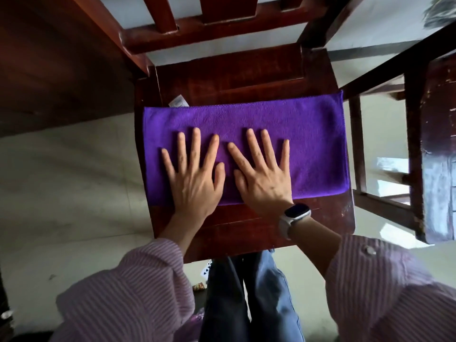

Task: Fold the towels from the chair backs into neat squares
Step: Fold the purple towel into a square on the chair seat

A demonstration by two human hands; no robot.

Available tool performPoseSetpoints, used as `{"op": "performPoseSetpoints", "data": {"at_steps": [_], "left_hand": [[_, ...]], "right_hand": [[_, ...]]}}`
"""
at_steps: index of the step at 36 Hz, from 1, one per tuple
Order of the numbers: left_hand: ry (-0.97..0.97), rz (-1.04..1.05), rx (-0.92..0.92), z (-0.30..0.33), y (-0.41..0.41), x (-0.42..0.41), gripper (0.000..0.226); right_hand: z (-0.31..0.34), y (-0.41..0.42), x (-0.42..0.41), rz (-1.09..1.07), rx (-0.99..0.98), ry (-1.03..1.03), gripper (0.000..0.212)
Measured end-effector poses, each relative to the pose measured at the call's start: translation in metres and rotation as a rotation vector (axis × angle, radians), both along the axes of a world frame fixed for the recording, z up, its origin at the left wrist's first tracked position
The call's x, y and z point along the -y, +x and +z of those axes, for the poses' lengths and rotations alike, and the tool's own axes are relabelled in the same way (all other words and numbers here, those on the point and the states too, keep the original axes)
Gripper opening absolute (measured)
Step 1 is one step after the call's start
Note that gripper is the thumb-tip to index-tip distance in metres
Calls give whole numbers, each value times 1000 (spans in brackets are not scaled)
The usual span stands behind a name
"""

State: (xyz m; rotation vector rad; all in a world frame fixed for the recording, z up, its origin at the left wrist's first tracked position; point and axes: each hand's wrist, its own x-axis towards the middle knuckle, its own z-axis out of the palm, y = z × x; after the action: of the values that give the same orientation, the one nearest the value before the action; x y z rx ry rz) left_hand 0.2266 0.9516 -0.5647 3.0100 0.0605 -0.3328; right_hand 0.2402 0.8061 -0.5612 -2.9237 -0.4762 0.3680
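Pressing flat on a folded purple microfibre towel (pixel 246 149), both hands side by side, palms down, fingers straight and fanned apart. Left hand (pixel 195 178) on the towel's left half, right hand (pixel 262 178) just beside it toward the middle, thumbs close together but apart. No pinching or curling anywhere: only spread fingers laid on the cloth. Heels of both palms over the towel's near edge, reaching onto bare wood.

Spread as a wide rectangle under and beyond the fingertips, lying across a dark reddish-brown wooden chair seat (pixel 246 233), its long side running left to right. To the right of the right hand, a broad stretch of uncovered cloth, ending about at the seat's right edge. To the left of the left hand, a narrower strip of cloth ending at the seat's left edge. Beyond the left hand's fingertips, past the towel's far edge, a small white care label (pixel 178 101) poking out onto the wood.

Behind the right hand, on the wrist, a pale-banded smartwatch with a dark square face (pixel 294 214). Further back, striped pink-and-white shirt sleeves (pixel 138 287) and blue denim trousers (pixel 249 299). Farther beyond the fingertips, the chair's slatted wooden back (pixel 214 23). Off to the right of the right hand, a second dark wooden chair with worn paint (pixel 439 149). Below everything, a pale tiled floor (pixel 61 193).
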Motion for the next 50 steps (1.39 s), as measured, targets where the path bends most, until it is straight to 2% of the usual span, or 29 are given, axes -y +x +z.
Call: {"op": "performPoseSetpoints", "data": {"at_steps": [5, 12, 15, 18, 21, 25, 27, 30, 33, 41, 44, 46, 48, 50], "left_hand": [[15, -14, 28, -4, -3, -18, 56], [-20, 118, -17, -2, -3, -36, 60], [-33, 129, -55, 0, -1, -38, 61], [-45, 149, -80, 6, 0, -33, 62], [-57, 136, -73, 17, -5, -22, 63], [-109, -17, -53, 30, -19, 6, 61], [-136, -104, -89, 33, -28, 24, 60], [-126, -220, -191, 33, -39, 43, 58], [-79, -247, -261, 31, -42, 49, 58], [-39, -320, -322, 36, -33, 41, 57], [-88, -316, -347, 40, -30, 40, 57], [-207, -240, -354, 43, -23, 41, 55], [-415, -107, -287, 49, -12, 43, 51], [-739, 141, -261, 64, 5, 48, 37]], "right_hand": [[-3, 3, 31, 44, 37, -59, 53], [1, 9, 96, -162, -38, -141, 56], [8, 13, 105, -217, -111, -63, 56], [14, 13, 103, -304, -105, 85, 59], [25, 5, 103, -545, -8, 246, 56], [34, -24, 108, -973, 89, 456, 47], [40, -36, 110, -1215, -3, 480, 46], [40, -48, 115, -1412, -217, 481, 41], [42, -46, 112, -1532, -344, 692, 41], [52, -11, 108, -2009, -556, 1145, 16], [61, -7, 108, -2016, -618, 1246, 18], [68, -6, 105, -1933, -592, 1236, 16], [74, -9, 98, -1714, -435, 1120, 9], [81, -13, 86, -1370, -276, 959, 9]]}}
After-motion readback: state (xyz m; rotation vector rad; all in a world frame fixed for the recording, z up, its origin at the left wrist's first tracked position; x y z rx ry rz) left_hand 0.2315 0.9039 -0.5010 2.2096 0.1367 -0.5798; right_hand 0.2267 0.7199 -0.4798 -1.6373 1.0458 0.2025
